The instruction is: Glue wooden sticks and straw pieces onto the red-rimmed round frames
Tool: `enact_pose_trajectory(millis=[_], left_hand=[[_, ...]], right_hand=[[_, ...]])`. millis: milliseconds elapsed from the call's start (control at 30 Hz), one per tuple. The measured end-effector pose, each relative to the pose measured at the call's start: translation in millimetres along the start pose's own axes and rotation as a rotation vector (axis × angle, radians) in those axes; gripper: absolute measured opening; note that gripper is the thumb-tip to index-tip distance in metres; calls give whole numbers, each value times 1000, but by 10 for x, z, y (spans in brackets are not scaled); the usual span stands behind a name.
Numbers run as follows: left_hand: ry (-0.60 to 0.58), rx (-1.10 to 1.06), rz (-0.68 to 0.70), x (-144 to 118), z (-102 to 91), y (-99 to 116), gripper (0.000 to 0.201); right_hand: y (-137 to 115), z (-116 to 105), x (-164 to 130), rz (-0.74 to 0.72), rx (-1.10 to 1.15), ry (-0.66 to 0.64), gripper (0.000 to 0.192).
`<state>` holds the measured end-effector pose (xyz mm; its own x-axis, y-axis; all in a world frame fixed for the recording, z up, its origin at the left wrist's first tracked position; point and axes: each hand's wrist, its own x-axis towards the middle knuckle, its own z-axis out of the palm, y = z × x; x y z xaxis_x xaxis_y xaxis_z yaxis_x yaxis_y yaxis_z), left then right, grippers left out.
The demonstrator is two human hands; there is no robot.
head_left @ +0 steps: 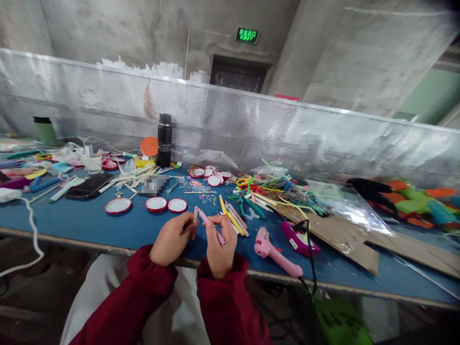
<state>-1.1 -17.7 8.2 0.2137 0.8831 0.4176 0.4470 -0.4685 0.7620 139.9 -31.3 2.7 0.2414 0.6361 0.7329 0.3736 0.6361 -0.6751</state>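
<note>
A: Entry, bench view. Both hands are working close together at the near edge of the blue table (pixel 89 223), just above the lap. Judgement: the near edge is where the forearms can steady fine work.

B: Left hand (pixel 171 238)?

A: Fingers are curling in, thumb and forefinger closing on a short tan stick (pixel 195 216) that is standing nearly upright. Not spread; a pinch grip, the rest of the fingers tucked.

B: Right hand (pixel 220 247)?

A: Also pinching. It is holding a pink stick (pixel 212 225), which is slanting down to the right across the fingers. Fingers are pressing together around it. The top of the pink stick is lying just beside the tan one; whether they are touching, I cannot tell.

B: Why held so?

A: Judgement only: the two pieces are being brought end to end between the fingertips, likely so they can be lined up.

B: Surroundings?

A: A pink glue gun (pixel 273 249) is lying just right of the right hand, its cord running off the table edge. It is probably sitting there to stay within reach. Yellow sticks (pixel 233 221) are lying just beyond the right hand. Three red-rimmed lids (pixel 156 204) are sitting in a row beyond the left hand. A black phone (pixel 89 186) is lying further left, and a black flask (pixel 164 139) is standing against the perforated screen (pixel 287 129). Cardboard (pixel 345 237) is spreading out to the right.
</note>
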Motion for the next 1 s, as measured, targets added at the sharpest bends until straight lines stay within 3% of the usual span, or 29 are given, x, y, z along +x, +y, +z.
enact_pose_trajectory(millis=[1000], left_hand=[[-5,11,4,-15,-5,26,22]], right_hand=[[-25,-8,8,-22,-29,-42,14]])
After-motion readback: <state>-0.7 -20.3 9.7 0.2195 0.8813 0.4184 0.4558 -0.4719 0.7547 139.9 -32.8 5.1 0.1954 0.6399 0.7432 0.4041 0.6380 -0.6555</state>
